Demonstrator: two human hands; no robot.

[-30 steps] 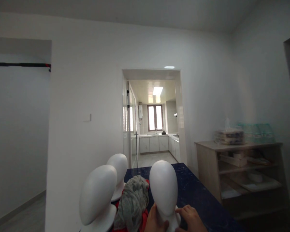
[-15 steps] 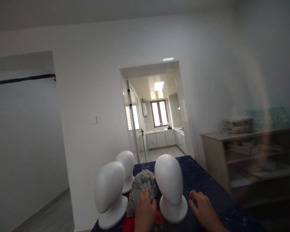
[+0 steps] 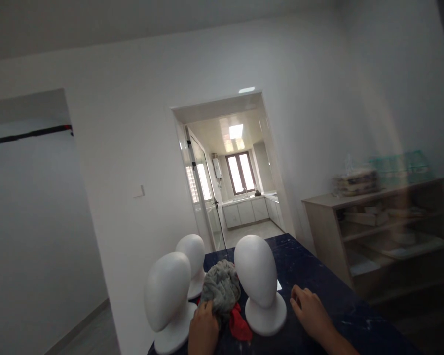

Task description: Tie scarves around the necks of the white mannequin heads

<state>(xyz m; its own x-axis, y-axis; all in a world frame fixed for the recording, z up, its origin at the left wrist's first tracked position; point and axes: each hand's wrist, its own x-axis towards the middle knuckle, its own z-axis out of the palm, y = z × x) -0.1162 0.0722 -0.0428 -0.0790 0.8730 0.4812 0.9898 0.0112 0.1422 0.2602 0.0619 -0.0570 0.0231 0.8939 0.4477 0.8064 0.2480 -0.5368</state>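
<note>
My left hand (image 3: 203, 328) is at the near left edge of a bunched grey cloth (image 3: 222, 286), fingers curled onto its fabric. Part of a red cloth (image 3: 240, 325) shows beneath and beside the grey one. To the right stands a white foam mannequin head (image 3: 257, 271) on a round base. My right hand (image 3: 309, 308) hovers beside that base, fingers loosely bent and holding nothing. At the left are a nearer white mannequin head (image 3: 168, 291) and another white head (image 3: 192, 254) behind it.
The heads and cloths rest on a dark blue marbled table (image 3: 318, 286). A small white piece (image 3: 279, 285) lies behind the right head. A wooden shelf unit (image 3: 321, 236) holding various items stands along the right wall. Beyond the table, a doorway opens to a kitchen (image 3: 244, 212).
My left hand has moved left and toward me, and the grey cloth is more bunched. More of the red cloth shows at its near right. My right hand has barely moved.
</note>
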